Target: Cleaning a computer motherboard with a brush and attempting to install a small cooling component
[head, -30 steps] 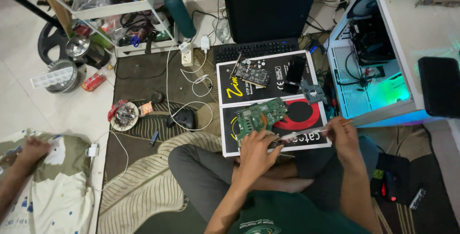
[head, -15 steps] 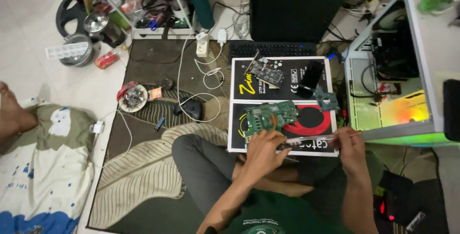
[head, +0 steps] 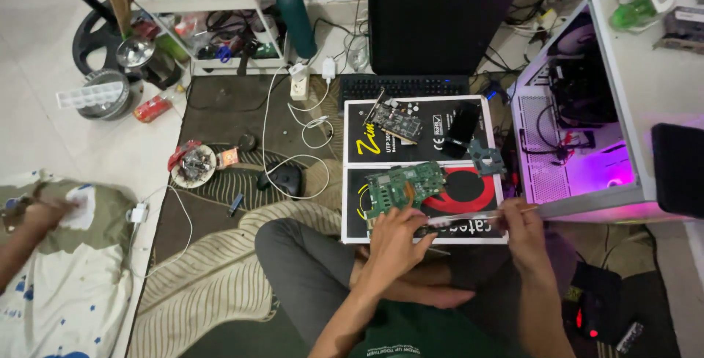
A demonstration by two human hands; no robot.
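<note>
a person is sitting cross-legged on a patterned rug (head: 213,285), working over a black box lid (head: 424,171) that is lying flat in front of the knees, with an open white computer case (head: 587,120) glowing purple just to the right. on the lid a green circuit board (head: 405,184) is lying, its long axis running left to right and tipping slightly up toward the right. the left hand (head: 394,235) is resting at the board's near edge, fingers spread and touching it, so the board is lying straight ahead of that hand and it is the nearer one. the right hand (head: 522,227) is sitting off to the right of the board, closed in a narrow pinch on a thin pale strip (head: 469,216) that is stretching leftward toward the left hand, below the board. whether the left fingers are also pinching the strip's end cannot be told. the board is looking densely populated, green with an orange patch near its middle. a second, darker card (head: 396,122) is lying farther back on the lid.
</note>
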